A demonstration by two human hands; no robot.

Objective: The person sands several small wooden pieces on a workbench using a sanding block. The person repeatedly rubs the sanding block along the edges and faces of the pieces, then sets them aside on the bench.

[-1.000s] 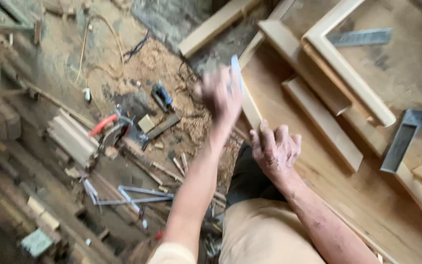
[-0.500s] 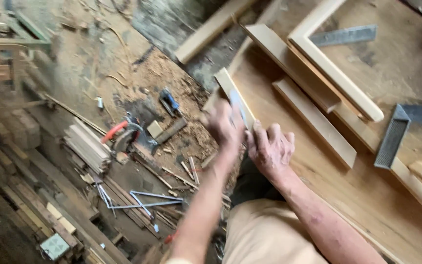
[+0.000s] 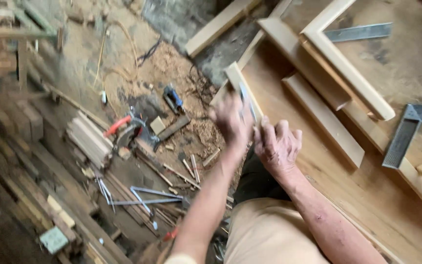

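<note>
A narrow wooden strip lies slantwise at the left edge of the wooden bench. My right hand rests on the strip's near end, fingers curled over it. Just left of it, my left hand is blurred with motion and shut around a slim grey tool, which lies against the strip. My knee in tan cloth is below both hands.
On the bench lie a pale wooden frame corner, a flat plank, a metal square and a steel ruler. The sawdust-covered floor holds a red-handled power tool, a blue tool, stacked sticks and metal clamps.
My left hand has swung down from above the strip, bringing the slim tool onto it beside my right hand. The view has shifted slightly; my right hand stays on the strip.
</note>
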